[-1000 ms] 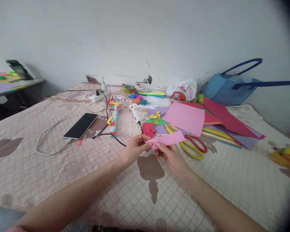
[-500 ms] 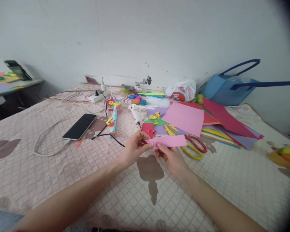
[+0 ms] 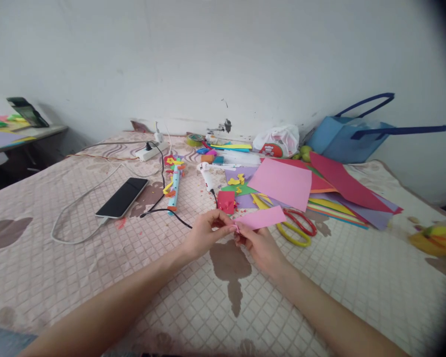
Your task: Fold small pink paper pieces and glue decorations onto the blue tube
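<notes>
Just below centre, toward 6 o'clock: left hand (image 3: 205, 232) and right hand (image 3: 260, 245) both pinch pink paper strip (image 3: 264, 217), free end toward 2 o'clock. Step looks like folding or curling pinched end; next move seemingly calls for light, even pressure.

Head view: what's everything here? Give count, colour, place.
paper strip: one, pink, in hands
scissors: count unclear, red and yellow, right
sheets: several, mixed colours, right
paper piece: one, red, behind hands
cutouts: several, yellow, on sheets
glue gun: one, white, centre
decorated stick: one, pale blue, near phone
phone: one, black, left
cables: several, black and white, left
power strip: one, white, back left
clutter: uncountable, mixed, by wall
plastic bag: one, white, by wall
tote: one, blue, back right
bundle: one, yellow, right edge
side table: one, pale, far left
tablecloth: one, cream, foreground
left hand: one, bare, centre
right hand: one, bare, centre
</notes>
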Motion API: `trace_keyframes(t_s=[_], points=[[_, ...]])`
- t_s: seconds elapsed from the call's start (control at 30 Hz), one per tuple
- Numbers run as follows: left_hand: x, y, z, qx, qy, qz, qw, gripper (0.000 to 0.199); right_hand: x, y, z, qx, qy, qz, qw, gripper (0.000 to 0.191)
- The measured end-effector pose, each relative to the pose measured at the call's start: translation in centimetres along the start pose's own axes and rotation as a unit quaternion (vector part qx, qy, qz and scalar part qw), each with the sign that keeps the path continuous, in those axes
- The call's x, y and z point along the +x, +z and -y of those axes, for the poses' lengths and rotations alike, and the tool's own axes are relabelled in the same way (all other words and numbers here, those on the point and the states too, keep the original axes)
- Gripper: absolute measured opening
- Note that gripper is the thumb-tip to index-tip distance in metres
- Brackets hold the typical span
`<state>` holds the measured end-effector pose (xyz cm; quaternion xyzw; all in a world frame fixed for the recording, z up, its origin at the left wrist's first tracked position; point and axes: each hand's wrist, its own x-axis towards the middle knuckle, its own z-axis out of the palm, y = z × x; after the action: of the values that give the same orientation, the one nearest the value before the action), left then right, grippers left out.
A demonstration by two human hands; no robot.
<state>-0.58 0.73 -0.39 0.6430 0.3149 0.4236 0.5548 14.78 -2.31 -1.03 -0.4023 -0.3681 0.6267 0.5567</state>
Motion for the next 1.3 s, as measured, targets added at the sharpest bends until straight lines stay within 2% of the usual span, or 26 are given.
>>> trace_keyframes(t_s=[0.17, 0.3, 0.53, 0.67, 0.73, 0.77, 0.83, 0.9, 0.97, 1.0, 1.03, 1.1, 1.17, 1.23, 1.3], points=[[-0.1, 0.3, -0.1, -0.098, -0.039, -0.002, 0.994, 0.022, 0.0, -0.1, -0.3, -0.083, -0.042, -0.030, 0.995, 0.016], [0.0, 0.2, 0.0, -0.123, -0.068, -0.024, 0.990, 0.023, -0.2, -0.2, -0.2, -0.135, -0.061, -0.039, 0.988, 0.015], [-0.1, 0.3, -0.1, -0.133, -0.071, -0.059, 0.987, 0.023, -0.2, -0.2, -0.6, -0.138, -0.054, -0.028, 0.989, 0.014], [-0.1, 0.4, -0.2, -0.148, -0.073, -0.075, 0.983, 0.030, -0.1, -0.2, -0.6, -0.127, -0.041, -0.021, 0.991, 0.015], [0.0, 0.3, -0.4, -0.147, -0.078, -0.082, 0.983, 0.032, -0.1, -0.8, 0.4, -0.150, -0.036, 0.015, 0.988, 0.016], [0.0, 0.3, -0.5, -0.147, -0.079, -0.084, 0.982, 0.033, 0.0, -1.3, 1.3, -0.181, -0.028, 0.066, 0.981, 0.017], [0.1, 0.1, -0.7, -0.150, -0.080, -0.079, 0.982, 0.033, 0.3, -2.8, 3.3, -0.237, -0.001, 0.164, 0.958, 0.031], [0.1, 0.0, -0.8, -0.151, -0.084, -0.058, 0.983, 0.033, 0.8, -4.4, 5.4, -0.295, 0.026, 0.230, 0.927, 0.034], [0.0, 0.1, -0.8, -0.145, -0.098, -0.027, 0.984, 0.035, 1.2, -5.4, 6.7, -0.308, -0.023, 0.226, 0.924, 0.034], [-0.1, 0.2, -0.8, -0.140, -0.108, -0.010, 0.984, 0.036, 1.3, -5.6, 7.1, -0.296, -0.033, 0.201, 0.933, 0.030], [-0.2, 0.3, -0.8, -0.135, -0.117, 0.005, 0.984, 0.036, 1.4, -5.6, 7.2, -0.285, -0.031, 0.189, 0.939, 0.029], [-0.4, 0.5, -0.6, -0.125, -0.128, 0.028, 0.983, 0.037, 1.2, -5.0, 7.1, -0.275, -0.009, 0.204, 0.939, 0.036], [-0.4, 0.6, -0.5, -0.115, -0.131, 0.039, 0.984, 0.036, 0.7, -4.1, 6.7, -0.301, 0.003, 0.252, 0.920, 0.040], [-0.5, 0.6, -0.4, -0.108, -0.133, 0.043, 0.984, 0.035, 0.3, -3.3, 6.4, -0.345, -0.002, 0.283, 0.895, 0.035], [-0.4, 0.6, -0.4, -0.105, -0.136, 0.045, 0.984, 0.035, 0.0, -2.9, 6.1, -0.350, 0.009, 0.297, 0.888, 0.027]])
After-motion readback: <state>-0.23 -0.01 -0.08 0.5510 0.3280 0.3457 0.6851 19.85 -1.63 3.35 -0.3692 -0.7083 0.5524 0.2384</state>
